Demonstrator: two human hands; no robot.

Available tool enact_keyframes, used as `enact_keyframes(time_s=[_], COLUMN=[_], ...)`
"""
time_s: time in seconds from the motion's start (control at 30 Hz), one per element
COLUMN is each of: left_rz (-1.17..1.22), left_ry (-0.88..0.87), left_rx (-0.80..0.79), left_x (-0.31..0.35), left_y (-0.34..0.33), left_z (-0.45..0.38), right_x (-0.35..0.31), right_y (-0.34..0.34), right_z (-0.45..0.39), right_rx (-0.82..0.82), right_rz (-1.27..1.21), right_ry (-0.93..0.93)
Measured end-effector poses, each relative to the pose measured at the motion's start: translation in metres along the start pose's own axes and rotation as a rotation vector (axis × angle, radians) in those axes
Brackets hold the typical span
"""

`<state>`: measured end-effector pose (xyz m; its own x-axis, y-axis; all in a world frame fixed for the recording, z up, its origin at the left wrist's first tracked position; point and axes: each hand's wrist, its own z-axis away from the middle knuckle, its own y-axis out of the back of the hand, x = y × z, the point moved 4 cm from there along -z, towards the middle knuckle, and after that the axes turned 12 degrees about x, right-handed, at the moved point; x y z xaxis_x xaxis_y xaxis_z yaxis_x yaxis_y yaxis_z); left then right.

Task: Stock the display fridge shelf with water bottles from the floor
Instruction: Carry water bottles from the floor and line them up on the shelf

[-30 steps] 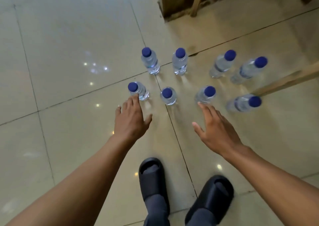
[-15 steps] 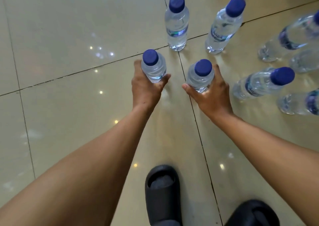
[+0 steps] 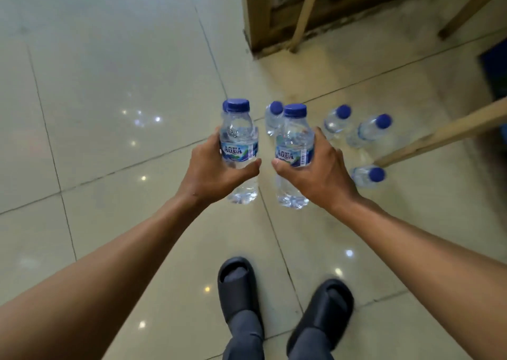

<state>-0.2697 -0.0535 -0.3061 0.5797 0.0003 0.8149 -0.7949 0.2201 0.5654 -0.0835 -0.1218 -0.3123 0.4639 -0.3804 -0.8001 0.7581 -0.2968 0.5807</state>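
Observation:
My left hand point(image 3: 212, 171) grips a clear water bottle point(image 3: 238, 137) with a blue cap, held upright above the floor. My right hand point(image 3: 315, 173) grips a second bottle point(image 3: 294, 142) of the same kind beside it. Several more blue-capped bottles stand on the tiled floor behind: one point(image 3: 273, 116) partly hidden between the held pair, one point(image 3: 336, 120) to the right, another point(image 3: 369, 130) further right, and one point(image 3: 369, 176) nearest the wooden leg. The fridge is out of view.
A slanted wooden leg point(image 3: 444, 133) crosses the right side just above the floor bottles. A wooden frame point(image 3: 258, 16) stands at the top centre. My feet in dark slippers point(image 3: 238, 285) are at the bottom. Glossy beige tiles point(image 3: 109, 71) spread to the left.
Both hands closed round a bottle on the floor and have lifted the pair up; the view has risen away from the remaining bottles.

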Motion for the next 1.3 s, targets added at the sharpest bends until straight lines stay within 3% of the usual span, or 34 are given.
enact_keyframes(time_s=[0.23, 0.37, 0.57, 0.87, 1.03, 1.3], left_rz=[0.047, 0.080, 0.101, 0.160, 0.203, 0.357], left_ry=[-0.200, -0.296, -0.493, -0.879, -1.059, -1.195], left_rx=[-0.062, -0.056, -0.171, -0.434, -0.490, -0.446], left_x=[0.257, 0.406, 0.596, 0.802, 0.908, 1.063], left_y=[0.074, 0.104, 0.119, 0.072, 0.020, -0.057], left_z=[0.002, 0.014, 0.066, 0.167, 0.215, 0.248], right_x=[-0.161, -0.240, -0.318, -0.356, -0.348, -0.334], right_y=[0.218, 0.348, 0.513, 0.705, 0.810, 0.969], right_z=[0.010, 0.031, 0.099, 0.228, 0.281, 0.312], right_rx=[0.132, 0.305, 0.599, 1.043, 1.263, 1.392], right_rz=[-0.002, -0.010, -0.086, -0.070, 0.018, 0.132], right_ry=[0.041, 0.022, -0.018, -0.008, 0.014, 0.066])
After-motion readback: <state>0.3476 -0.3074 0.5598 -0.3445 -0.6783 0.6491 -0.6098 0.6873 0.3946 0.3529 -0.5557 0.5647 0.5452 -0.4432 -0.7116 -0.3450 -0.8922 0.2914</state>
